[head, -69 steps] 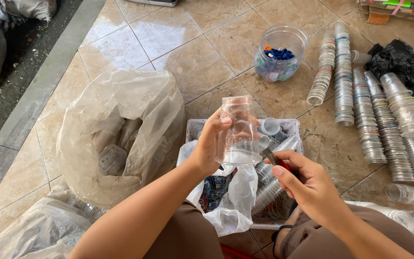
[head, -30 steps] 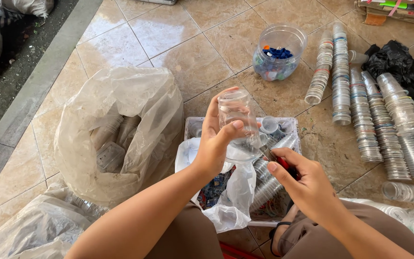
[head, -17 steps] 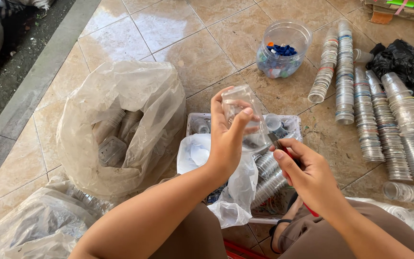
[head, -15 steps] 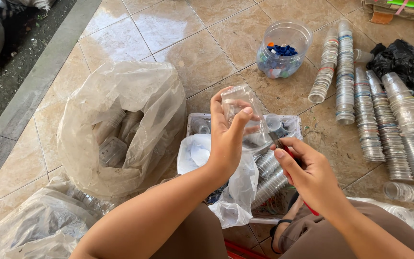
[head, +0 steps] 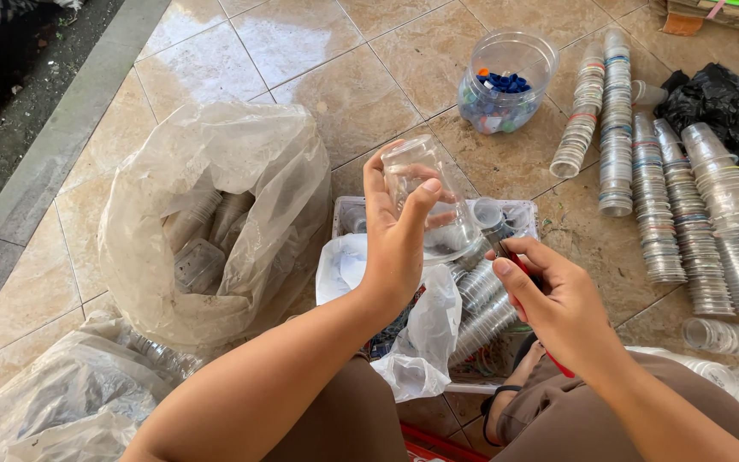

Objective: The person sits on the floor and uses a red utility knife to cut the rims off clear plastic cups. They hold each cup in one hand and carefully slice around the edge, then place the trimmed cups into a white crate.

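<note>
A: Status of the hands?

B: Left hand is clamped around a clear plastic cup, held tilted at frame centre, above the tray. Right hand is closed on a red-handled tool, its tip at the cup's lower edge. The blade itself is too small to make out.

A: Hazards?

B: In my judgement the tool could slip on the thin plastic and reach the left fingers, since they wrap the cup just beside the tip. A hard squeeze may also crack the cup.

A: Containers and markings?

B: Upper centre-right: a clear round jar holding blue and pale caps. Right of frame: long rows of nested clear cups lying on the tiled floor, some with coloured rim bands. A black bag sits behind them. Left of centre: a large clear bag of plastic containers. Upper right corner: flat cardboard with coloured strips.
</note>
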